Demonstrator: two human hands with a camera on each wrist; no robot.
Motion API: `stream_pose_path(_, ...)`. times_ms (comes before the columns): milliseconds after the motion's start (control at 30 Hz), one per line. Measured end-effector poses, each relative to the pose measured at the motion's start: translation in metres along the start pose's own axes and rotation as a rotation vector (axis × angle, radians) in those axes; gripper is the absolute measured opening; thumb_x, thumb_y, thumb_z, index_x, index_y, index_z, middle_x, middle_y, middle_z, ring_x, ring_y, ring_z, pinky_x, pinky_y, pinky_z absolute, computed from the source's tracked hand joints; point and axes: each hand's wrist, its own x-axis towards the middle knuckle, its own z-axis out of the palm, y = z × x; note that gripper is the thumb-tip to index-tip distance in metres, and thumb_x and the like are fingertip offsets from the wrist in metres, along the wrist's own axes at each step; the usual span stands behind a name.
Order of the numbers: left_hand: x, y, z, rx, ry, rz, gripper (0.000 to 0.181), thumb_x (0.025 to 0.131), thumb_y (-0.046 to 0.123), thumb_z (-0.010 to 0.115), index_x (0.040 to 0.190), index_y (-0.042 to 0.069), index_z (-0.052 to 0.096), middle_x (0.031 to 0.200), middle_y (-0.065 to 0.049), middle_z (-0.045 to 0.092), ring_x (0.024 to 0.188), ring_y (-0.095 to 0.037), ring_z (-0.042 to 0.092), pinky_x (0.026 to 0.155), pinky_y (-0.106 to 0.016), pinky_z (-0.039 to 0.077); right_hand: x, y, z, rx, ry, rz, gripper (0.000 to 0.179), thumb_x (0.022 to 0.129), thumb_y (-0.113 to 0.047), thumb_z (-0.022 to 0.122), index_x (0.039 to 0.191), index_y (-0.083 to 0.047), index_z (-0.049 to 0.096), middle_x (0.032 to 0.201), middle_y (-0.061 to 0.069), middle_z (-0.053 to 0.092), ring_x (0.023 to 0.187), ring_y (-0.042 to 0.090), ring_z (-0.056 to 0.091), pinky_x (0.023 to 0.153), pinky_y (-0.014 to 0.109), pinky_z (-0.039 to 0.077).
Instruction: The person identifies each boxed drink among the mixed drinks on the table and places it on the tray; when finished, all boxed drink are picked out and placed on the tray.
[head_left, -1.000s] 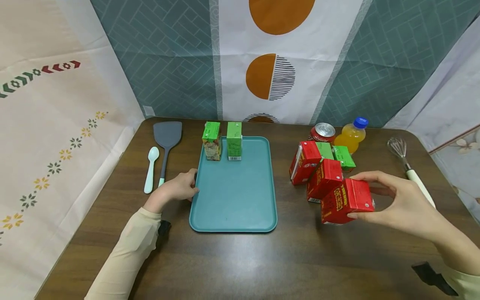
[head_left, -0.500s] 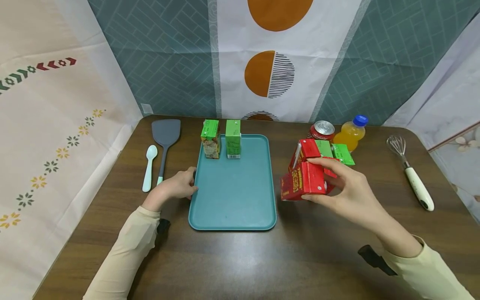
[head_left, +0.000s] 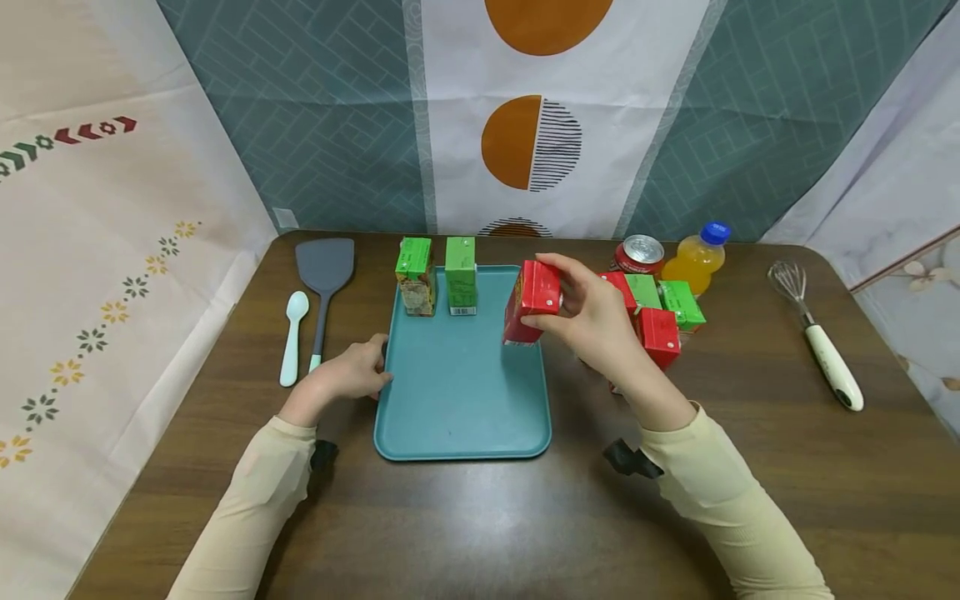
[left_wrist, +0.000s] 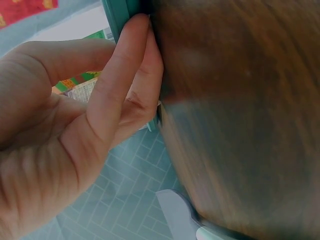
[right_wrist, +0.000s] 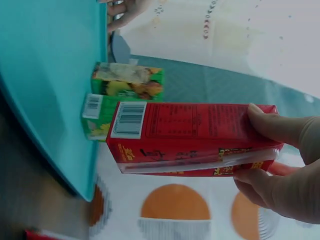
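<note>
My right hand (head_left: 596,321) grips a red drink carton (head_left: 531,302) near its top, holding it upright over the right side of a teal tray (head_left: 457,408). In the right wrist view the carton's barcode end (right_wrist: 129,120) points toward the tray, with thumb and fingers at the opposite end. On the tray's left edge my left hand (head_left: 348,371) pinches the rim, as the left wrist view shows its fingers (left_wrist: 127,60) at the teal edge. Two green drink cartons stand at the back of the tray, a patterned one (head_left: 416,279) and a plainer one (head_left: 461,279).
Right of the tray stand more red cartons (head_left: 660,333), partly behind my right arm, with green cartons (head_left: 681,304), a red can (head_left: 639,252) and an orange juice bottle (head_left: 696,260). A whisk (head_left: 821,350) lies far right; a spatula (head_left: 324,271) and white spoon (head_left: 294,333) lie left.
My right hand has carried the red carton leftward and away from me, from the group on the right to above the tray. My left hand stays at the tray's edge.
</note>
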Motion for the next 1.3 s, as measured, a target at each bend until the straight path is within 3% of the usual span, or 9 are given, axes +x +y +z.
stream_pose_path(133, 0.000, 0.000, -0.001, 0.005, 0.001, -0.002, 0.065, 0.092, 0.003, 0.052, 0.140, -0.017, 0.013, 0.086, -0.017, 0.058, 0.063, -0.018, 0.065, 0.061, -0.032, 0.052, 0.018, 0.012, 0.016, 0.045, 0.019, 0.034, 0.068, 0.076, -0.002, 0.075, 0.137, -0.008, 0.047, 0.134, 0.011, 0.052, 0.120, 0.024, 0.053, 0.093, 0.038, 0.046)
stream_pose_path(400, 0.000, -0.001, 0.000, 0.001, 0.003, -0.004, 0.065, 0.091, 0.004, 0.052, 0.139, -0.017, 0.013, 0.084, -0.016, 0.058, 0.063, -0.018, 0.064, 0.061, -0.032, 0.051, 0.047, 0.019, 0.038, 0.142, 0.068, 0.247, 0.069, 0.077, 0.001, 0.073, 0.139, -0.014, 0.047, 0.139, 0.007, 0.048, 0.126, 0.019, 0.047, 0.095, 0.035, 0.044)
stream_pose_path(533, 0.000, -0.002, 0.000, -0.006, 0.010, -0.004, 0.065, 0.091, 0.003, 0.052, 0.139, -0.017, 0.014, 0.083, -0.015, 0.057, 0.063, -0.017, 0.064, 0.060, -0.032, 0.052, 0.060, 0.022, 0.045, 0.141, 0.062, 0.291, 0.070, 0.077, 0.001, 0.073, 0.139, -0.013, 0.046, 0.139, 0.007, 0.048, 0.127, 0.020, 0.047, 0.095, 0.035, 0.044)
stream_pose_path(633, 0.001, -0.003, 0.001, -0.008, 0.005, -0.001, 0.065, 0.091, 0.003, 0.052, 0.139, -0.017, 0.013, 0.081, -0.015, 0.058, 0.063, -0.017, 0.064, 0.060, -0.031, 0.052, 0.067, 0.025, 0.046, 0.072, 0.046, 0.290, 0.070, 0.077, 0.000, 0.073, 0.140, -0.012, 0.044, 0.139, 0.008, 0.047, 0.126, 0.021, 0.047, 0.096, 0.036, 0.044)
stream_pose_path(900, 0.001, -0.002, 0.000, -0.002, 0.006, -0.009, 0.065, 0.091, 0.002, 0.052, 0.139, -0.017, 0.013, 0.083, -0.016, 0.057, 0.062, -0.017, 0.064, 0.061, -0.032, 0.052, 0.082, 0.027, 0.040, -0.193, -0.029, 0.185, 0.065, 0.079, -0.006, 0.073, 0.137, -0.010, 0.045, 0.130, 0.013, 0.053, 0.116, 0.028, 0.051, 0.089, 0.042, 0.049)
stream_pose_path(1300, 0.001, -0.002, 0.000, -0.001, 0.002, -0.002, 0.065, 0.091, 0.002, 0.052, 0.139, -0.018, 0.013, 0.083, -0.016, 0.058, 0.062, -0.017, 0.064, 0.061, -0.032, 0.052, 0.103, 0.022, 0.043, -0.289, -0.028, 0.215, 0.065, 0.079, -0.007, 0.073, 0.138, -0.012, 0.046, 0.133, 0.014, 0.051, 0.116, 0.029, 0.049, 0.090, 0.040, 0.048)
